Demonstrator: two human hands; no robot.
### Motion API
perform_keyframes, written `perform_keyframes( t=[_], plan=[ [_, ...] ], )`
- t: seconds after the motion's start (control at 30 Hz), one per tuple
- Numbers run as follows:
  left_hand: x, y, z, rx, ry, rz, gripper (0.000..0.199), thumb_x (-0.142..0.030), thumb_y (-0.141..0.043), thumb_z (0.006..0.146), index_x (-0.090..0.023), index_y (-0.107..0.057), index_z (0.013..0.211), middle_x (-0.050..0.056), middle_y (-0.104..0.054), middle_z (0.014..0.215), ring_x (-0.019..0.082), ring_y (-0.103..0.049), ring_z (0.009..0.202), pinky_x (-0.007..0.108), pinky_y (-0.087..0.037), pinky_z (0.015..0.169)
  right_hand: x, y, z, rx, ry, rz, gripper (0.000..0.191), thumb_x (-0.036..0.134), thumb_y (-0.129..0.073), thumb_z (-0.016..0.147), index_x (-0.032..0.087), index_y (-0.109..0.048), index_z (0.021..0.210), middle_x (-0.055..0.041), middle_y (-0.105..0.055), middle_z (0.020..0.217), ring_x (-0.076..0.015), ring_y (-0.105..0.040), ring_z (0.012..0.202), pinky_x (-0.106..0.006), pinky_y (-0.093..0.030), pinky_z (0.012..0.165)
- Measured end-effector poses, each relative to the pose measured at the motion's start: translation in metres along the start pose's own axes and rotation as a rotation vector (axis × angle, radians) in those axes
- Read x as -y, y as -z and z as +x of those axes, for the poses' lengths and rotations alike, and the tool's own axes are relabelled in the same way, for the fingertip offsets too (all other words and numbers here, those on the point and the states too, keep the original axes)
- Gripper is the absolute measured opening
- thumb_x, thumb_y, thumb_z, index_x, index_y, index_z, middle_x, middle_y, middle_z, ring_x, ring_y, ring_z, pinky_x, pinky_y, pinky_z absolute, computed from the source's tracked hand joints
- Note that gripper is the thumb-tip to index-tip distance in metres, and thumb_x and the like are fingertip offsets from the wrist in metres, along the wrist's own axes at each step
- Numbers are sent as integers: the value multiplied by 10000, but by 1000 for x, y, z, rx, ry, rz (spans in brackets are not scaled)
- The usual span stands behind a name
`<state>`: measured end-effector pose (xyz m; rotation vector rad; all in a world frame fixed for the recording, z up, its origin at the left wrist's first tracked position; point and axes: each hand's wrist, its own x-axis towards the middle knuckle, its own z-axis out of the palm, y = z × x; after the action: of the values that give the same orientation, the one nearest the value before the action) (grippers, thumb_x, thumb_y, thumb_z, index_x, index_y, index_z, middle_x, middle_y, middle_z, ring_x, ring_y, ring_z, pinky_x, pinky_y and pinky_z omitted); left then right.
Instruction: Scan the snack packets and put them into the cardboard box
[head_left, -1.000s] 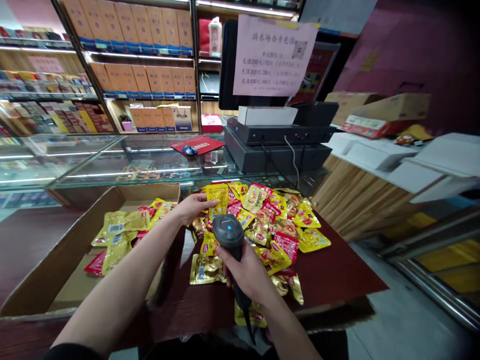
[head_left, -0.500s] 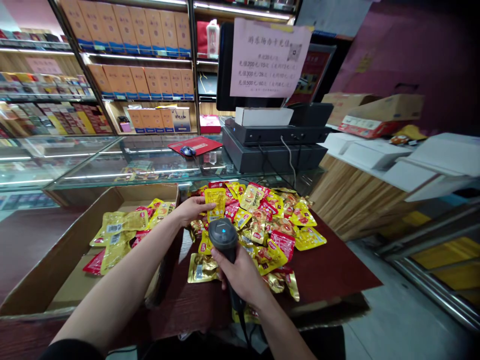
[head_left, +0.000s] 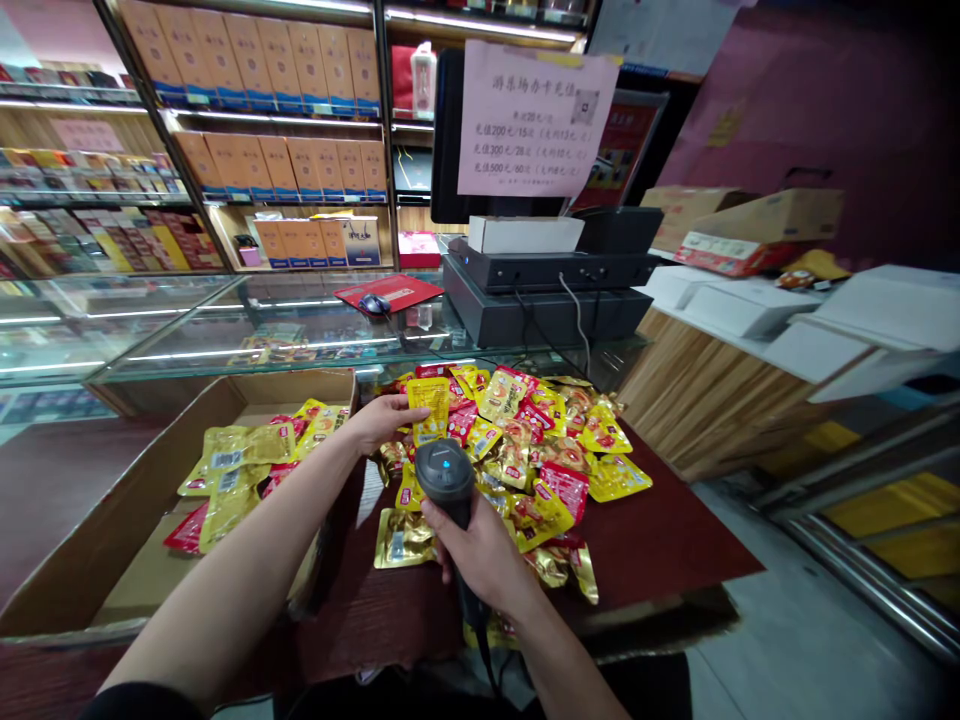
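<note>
My left hand pinches a yellow snack packet by its left edge and holds it upright over the heap. In my right hand is a black barcode scanner with a small blue light on top. Its head points forward, just in front of the yellow packet's lower part. Under and behind both lies a heap of red, gold and yellow snack packets on a dark red tabletop. Several more packets lie in an open cardboard box to the left.
Behind the heap runs a glass counter with a mouse on a red mat. A monitor with a paper notice stands above a black cash drawer. White boxes sit on the wooden counter at right. The scanner's cable hangs toward me.
Almost nothing differs. Both hands keep their places with the packet and the scanner, and the view has shifted very slightly.
</note>
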<state>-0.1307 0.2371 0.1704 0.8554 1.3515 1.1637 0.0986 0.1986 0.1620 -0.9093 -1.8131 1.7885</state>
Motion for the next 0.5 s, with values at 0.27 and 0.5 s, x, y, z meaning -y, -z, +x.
perform_keyframes(
  t=[0.27,0.5],
  plan=[
    [-2,-2,-2,-18,-29,-12,510,-420,-835,541,-159,-709,960,98,-711,932,187,-649,773,262,-503,624,3,0,0,11,-15,-1,408,566,-560,817,189,-508,965,71,-508,500,-91,-476,352,-199,-413,357],
    [-2,-1,-1,-16,3,-11,427,-401,-812,600,-162,-712,939,79,-705,958,116,-625,685,192,-450,536,3,1,-1,2,-30,27,426,563,-583,802,193,-501,996,59,-540,548,-96,-493,378,-210,-434,364]
  ],
)
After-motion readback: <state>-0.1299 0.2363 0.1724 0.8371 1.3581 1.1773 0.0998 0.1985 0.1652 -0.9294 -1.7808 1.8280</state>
